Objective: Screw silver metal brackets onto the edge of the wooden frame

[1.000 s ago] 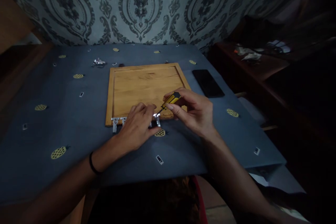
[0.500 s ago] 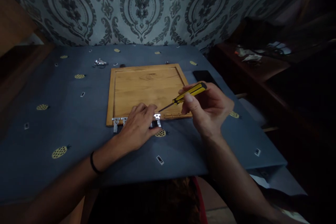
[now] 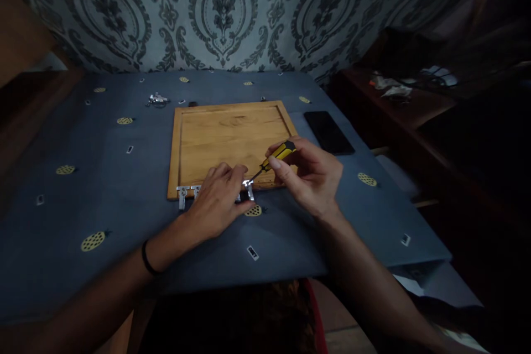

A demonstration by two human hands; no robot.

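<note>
A framed wooden panel (image 3: 228, 141) lies flat on the blue patterned tablecloth. Small metal hinges (image 3: 182, 197) sit along its near edge. My left hand (image 3: 218, 199) rests over the middle of that edge, fingers apart, pressing on the panel and hiding part of the hinge row. The rightmost hinge (image 3: 250, 192) shows just beyond my left fingers. Pinched in my right hand (image 3: 313, 177) is a yellow and black screwdriver (image 3: 279, 156), tilted down to the left, its tip at the top of that hinge.
A black phone (image 3: 329, 133) lies right of the panel. More metal hardware (image 3: 158, 99) sits at the back left of the tablecloth (image 3: 136, 193). A dark wooden surface (image 3: 418, 113) at the right holds cables and small items.
My right hand has moved left and down with the screwdriver, bringing its tip onto the rightmost hinge. More of the phone now shows. My left hand stays in place.
</note>
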